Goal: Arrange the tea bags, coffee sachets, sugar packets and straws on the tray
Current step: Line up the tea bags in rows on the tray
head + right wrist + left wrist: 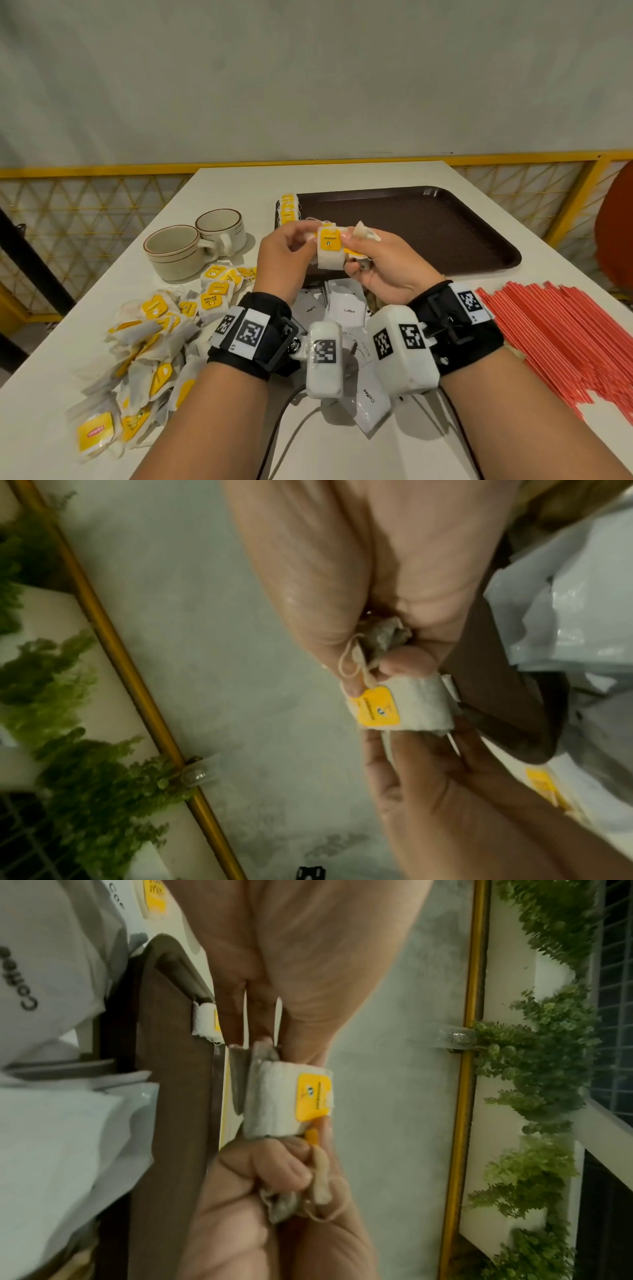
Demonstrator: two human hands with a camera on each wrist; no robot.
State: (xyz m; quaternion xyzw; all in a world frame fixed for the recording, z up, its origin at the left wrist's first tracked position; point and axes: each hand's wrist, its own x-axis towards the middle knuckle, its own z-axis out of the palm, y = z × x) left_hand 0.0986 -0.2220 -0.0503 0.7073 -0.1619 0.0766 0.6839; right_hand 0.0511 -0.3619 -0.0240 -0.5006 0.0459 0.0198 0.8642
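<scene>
Both hands hold tea bags above the near-left part of the brown tray point(445, 222). My left hand point(291, 246) pinches a white tea bag with a yellow tag point(329, 250) from its left side. My right hand point(373, 260) grips the same bag point(404, 707) on its right and holds further crumpled tea bags point(383, 639) in its curled fingers. In the left wrist view the tagged tea bag point(291, 1102) sits between the two hands. A short row of tea bags point(287, 207) lies at the tray's far-left corner. A loose pile of tea bags point(150, 342) lies at left, coffee sachets point(346, 308) beneath my wrists, red straws point(561, 339) at right.
Two beige cups point(195, 246) stand left of the tray on the white table point(233, 185). A yellow lattice railing point(85, 205) runs behind the table. A black cable point(284, 421) trails across the table's near edge.
</scene>
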